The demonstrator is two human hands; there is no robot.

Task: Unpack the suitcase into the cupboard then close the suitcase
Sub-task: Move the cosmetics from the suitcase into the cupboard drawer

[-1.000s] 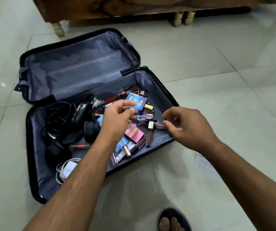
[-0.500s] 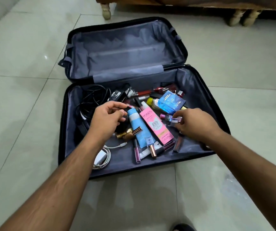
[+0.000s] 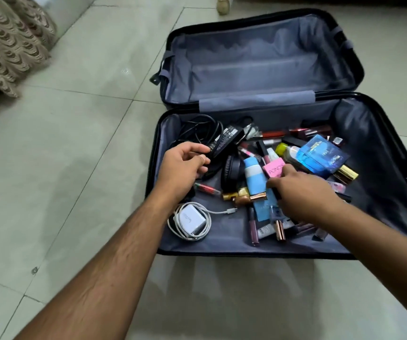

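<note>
The suitcase (image 3: 374, 182) lies open on the tiled floor (image 3: 74, 143), right of centre, its lower half heaped with cosmetics. The left hand (image 3: 181, 168) hovers over black cables (image 3: 197, 128), fingers loosely curled, holding nothing. The right hand (image 3: 300, 195) pinches a dark slim tube beside the pink box (image 3: 274, 170). A white charger (image 3: 191, 220) lies lower left.

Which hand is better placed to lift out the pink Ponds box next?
Right. The right hand already lies on the pink Ponds box, fingers at its edge; the left hand is over the black cables at the suitcase's left side.
</note>
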